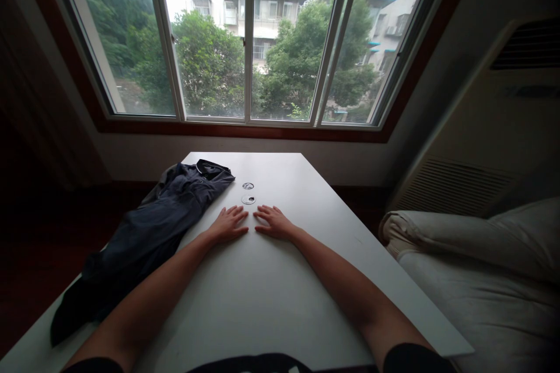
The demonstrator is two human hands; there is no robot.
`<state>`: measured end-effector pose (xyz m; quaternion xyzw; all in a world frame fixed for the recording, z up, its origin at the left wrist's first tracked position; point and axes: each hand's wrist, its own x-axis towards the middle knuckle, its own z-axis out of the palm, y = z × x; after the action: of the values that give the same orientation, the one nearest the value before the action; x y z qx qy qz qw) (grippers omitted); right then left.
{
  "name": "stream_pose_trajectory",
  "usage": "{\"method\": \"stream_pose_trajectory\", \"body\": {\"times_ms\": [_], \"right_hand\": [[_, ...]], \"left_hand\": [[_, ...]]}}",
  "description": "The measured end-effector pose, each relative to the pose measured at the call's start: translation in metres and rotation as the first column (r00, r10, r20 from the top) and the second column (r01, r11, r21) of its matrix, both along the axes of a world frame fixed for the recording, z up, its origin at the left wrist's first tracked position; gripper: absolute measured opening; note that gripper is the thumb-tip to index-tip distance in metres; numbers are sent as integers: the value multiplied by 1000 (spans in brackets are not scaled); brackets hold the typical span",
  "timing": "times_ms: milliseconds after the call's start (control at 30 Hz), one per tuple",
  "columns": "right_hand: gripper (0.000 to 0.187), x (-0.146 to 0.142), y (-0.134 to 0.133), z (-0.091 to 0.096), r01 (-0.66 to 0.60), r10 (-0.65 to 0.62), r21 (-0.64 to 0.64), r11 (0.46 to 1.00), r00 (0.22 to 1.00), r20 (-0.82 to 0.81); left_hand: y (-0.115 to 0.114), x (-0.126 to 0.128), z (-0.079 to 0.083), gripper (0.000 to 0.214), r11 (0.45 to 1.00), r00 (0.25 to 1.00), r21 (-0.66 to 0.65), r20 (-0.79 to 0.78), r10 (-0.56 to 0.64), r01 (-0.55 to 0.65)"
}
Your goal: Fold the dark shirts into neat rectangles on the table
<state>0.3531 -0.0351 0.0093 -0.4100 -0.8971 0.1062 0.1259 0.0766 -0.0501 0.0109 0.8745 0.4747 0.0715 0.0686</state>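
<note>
My left hand [229, 224] lies flat on the white table [258, 291], fingers spread and holding nothing. Beside it, a short gap away, my right hand [273, 222] rests palm down in the same way, its fingers pointing inward. Just beyond the fingertips are two small round pieces on the tabletop: a pale disc with a dark spot [248, 200] and, farther off, a dark-patterned disc [248, 186]. Neither hand touches them. A dark navy collared garment [175, 210] is laid along the table's left edge, near my left forearm.
Past the table's far end is a wide sliding window [247, 41] with a brown frame. A pale couch [476, 250] stands to the right, with an air conditioner unit [494, 116] behind it. A curtain [39, 81] hangs at the left.
</note>
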Motion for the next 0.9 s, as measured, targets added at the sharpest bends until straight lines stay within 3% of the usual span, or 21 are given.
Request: {"method": "stream_pose_trajectory", "body": {"times_ms": [900], "right_hand": [[68, 0, -2, 3, 5, -4, -7, 1000, 1000, 4]], "left_hand": [[2, 0, -1, 70, 1000, 1000, 3, 2, -5, 5]]}}
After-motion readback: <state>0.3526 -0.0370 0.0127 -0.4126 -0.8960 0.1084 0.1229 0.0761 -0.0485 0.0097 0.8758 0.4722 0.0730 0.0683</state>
